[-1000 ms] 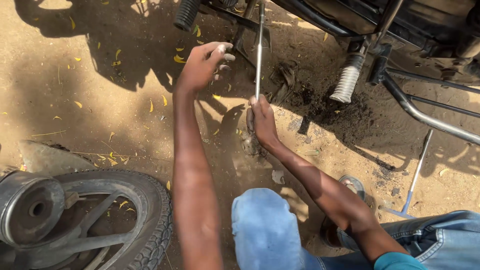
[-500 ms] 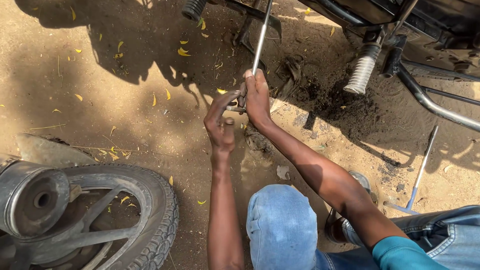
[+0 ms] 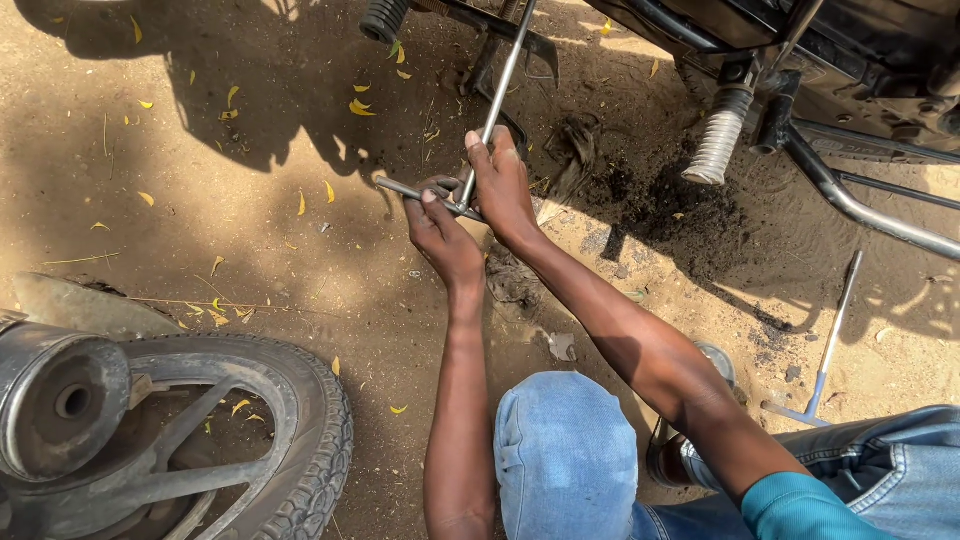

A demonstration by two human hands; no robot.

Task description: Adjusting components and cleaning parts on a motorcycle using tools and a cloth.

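The person crouches on the dirt ground (image 3: 250, 260) beside a motorcycle, and both hands are clamped on one tool. The right hand (image 3: 503, 185) is wrapped around the lower end of a long steel rod (image 3: 497, 95) that slants up toward the bike's underside. The left hand (image 3: 440, 232), just beside and slightly below the right, grips a short crossbar (image 3: 400, 188) that sticks out sideways from the rod's foot. The hands sit close together, nearly touching, with the fingers curled shut on the metal.

Beyond the rod's upper end are the bike's dark frame tubes and a rubber footpeg (image 3: 385, 15); off to the far side of the rod hangs a ribbed grey footrest (image 3: 718, 135) above a patch of dark, oily soil (image 3: 650, 205). A removed wheel (image 3: 180, 440) with its tyre lies on the ground well apart from the rod, on the near side. A thin T-handled tool (image 3: 830, 335) rests on the dirt past the right forearm, near the person's denim knee (image 3: 565, 455).

Risks, as I judge them: where the rod's top seats is out of sight, so if it slips off, both hands could lurch into the frame or the ground. Greasy soil on the hands could loosen the grip, and the loose dirt gives poor footing.
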